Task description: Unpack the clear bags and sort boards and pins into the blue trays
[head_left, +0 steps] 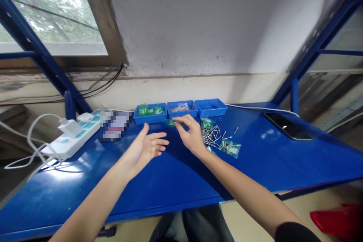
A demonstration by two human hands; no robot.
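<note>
Nearest to the camera are the two bare forearms, which reach over the blue table [159, 189] from its front edge. The left hand [149, 145] is open, with the fingers spread and the thumb raised, and it holds nothing that I can see. The right hand [190, 134] is nearly closed at its fingertips, and between thumb and fingers it has hold of a small green packet [170, 123], which is just in front of the blue bins. To the right of this hand there is a loose pile of thin metal pins [211, 135], with other green packets [230, 147] beside it. Farther to the right lies a black phone [287, 126]; on the left side is a white power strip [73, 136] with a plug in it. Behind the hands stand three blue bins in a row: the left bin [150, 113] contains green packets, the middle bin [182, 109] contains clear ones, and the right bin [211, 108] looks empty. Behind the table is the wall [198, 26].
</note>
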